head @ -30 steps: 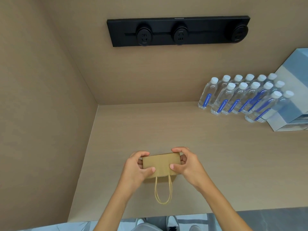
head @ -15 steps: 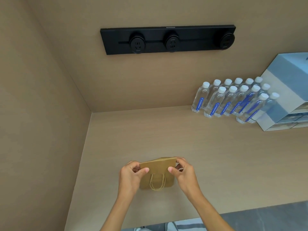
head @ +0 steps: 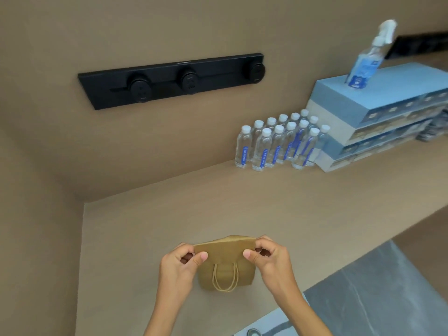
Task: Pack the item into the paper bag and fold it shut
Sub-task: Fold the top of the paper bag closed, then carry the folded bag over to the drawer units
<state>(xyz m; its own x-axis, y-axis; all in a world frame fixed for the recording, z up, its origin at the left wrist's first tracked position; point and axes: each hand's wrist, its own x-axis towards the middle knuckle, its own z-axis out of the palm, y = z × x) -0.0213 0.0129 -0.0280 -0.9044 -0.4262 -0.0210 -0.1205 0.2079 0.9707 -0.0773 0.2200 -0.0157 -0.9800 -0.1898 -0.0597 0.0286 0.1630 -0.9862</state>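
Note:
A small brown paper bag [head: 226, 263] stands on the tan counter [head: 145, 226] near its front edge. Its top is folded over toward me and its twine handles [head: 225, 278] hang down the front face. My left hand [head: 180, 265] pinches the top left corner of the fold between thumb and fingers. My right hand [head: 268, 259] pinches the top right corner the same way. Whatever is inside the bag is hidden.
Several water bottles [head: 278, 141] stand at the back right against the wall, beside stacked blue and white boxes [head: 378, 117] with a spray bottle [head: 366, 57] on top. A black socket strip [head: 172, 80] is mounted on the back wall. A side wall [head: 36, 226] closes the left.
The bag has gone from lying low with its handles stretched toward me to standing with the handles against its front. My hands have shifted to its top corners. The camera has turned right.

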